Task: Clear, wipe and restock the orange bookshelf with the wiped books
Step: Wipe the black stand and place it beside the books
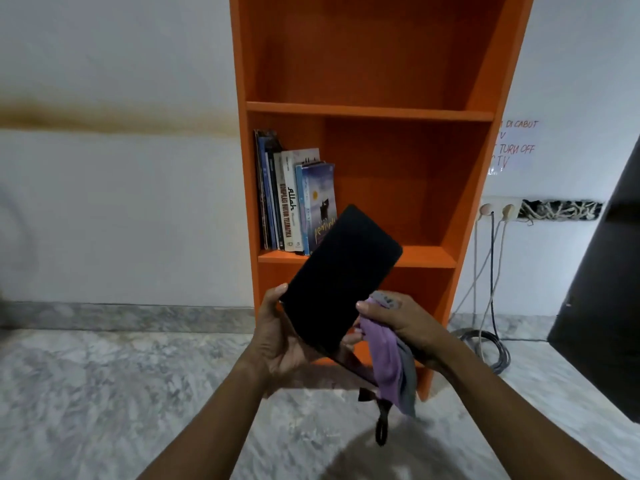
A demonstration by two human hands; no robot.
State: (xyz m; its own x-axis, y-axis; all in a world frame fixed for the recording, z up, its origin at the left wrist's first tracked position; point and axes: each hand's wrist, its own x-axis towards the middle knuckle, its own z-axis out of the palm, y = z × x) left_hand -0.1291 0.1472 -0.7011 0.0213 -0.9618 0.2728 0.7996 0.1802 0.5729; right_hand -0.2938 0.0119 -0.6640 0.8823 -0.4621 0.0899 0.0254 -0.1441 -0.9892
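Observation:
The orange bookshelf (pixel 367 112) stands against the white wall straight ahead. Several books (pixel 294 202) stand upright at the left end of its middle shelf; the top shelf holds nothing. In front of the shelf, my left hand (pixel 277 334) grips the lower left edge of a black book (pixel 339 275), tilted with its top toward the upper right. My right hand (pixel 401 323) grips a purple and grey cloth (pixel 388 358) against the book's lower right edge. A black strap (pixel 382 424) dangles below the book.
A marble floor (pixel 138 393) runs up to the shelf's foot. To the right, wall sockets (pixel 498 211) feed cables (pixel 491 341) that coil on the floor. A dark panel (pixel 609 289) leans at the far right. A paper notice (pixel 516 147) hangs on the wall.

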